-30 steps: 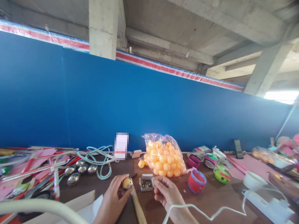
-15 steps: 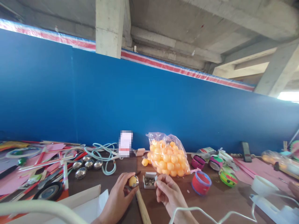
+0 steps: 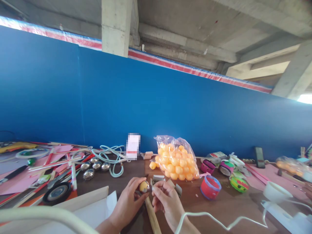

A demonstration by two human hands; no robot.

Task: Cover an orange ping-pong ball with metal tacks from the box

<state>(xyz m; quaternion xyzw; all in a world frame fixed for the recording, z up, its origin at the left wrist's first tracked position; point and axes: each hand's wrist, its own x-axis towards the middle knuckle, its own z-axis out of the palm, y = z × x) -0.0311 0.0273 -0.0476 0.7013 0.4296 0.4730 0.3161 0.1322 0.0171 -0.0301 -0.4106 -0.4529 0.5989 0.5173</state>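
Observation:
My left hand (image 3: 130, 201) grips an orange ball (image 3: 144, 186) partly covered with shiny metal studs; its bare orange patch faces up. Just to the right, my right hand (image 3: 167, 200) has thumb and fingers pinched close against the ball's side. What sits between those fingertips is too small to make out. Behind the right hand, a small white box (image 3: 158, 177) is mostly hidden; little metal pieces showed in it earlier. A wooden handle (image 3: 153, 216) lies on the table below both hands.
A clear bag of orange balls (image 3: 179, 165) stands behind the hands. Several silver studded balls (image 3: 88, 174) lie left, near a pale blue cord (image 3: 117, 170). A red-and-blue tape roll (image 3: 211, 187) and white power strip (image 3: 280, 214) are right. An open carton (image 3: 85, 208) is front left.
My right hand has moved left from beside the small box to the ball. My left hand has shifted slightly right with the ball. The view has turned a little.

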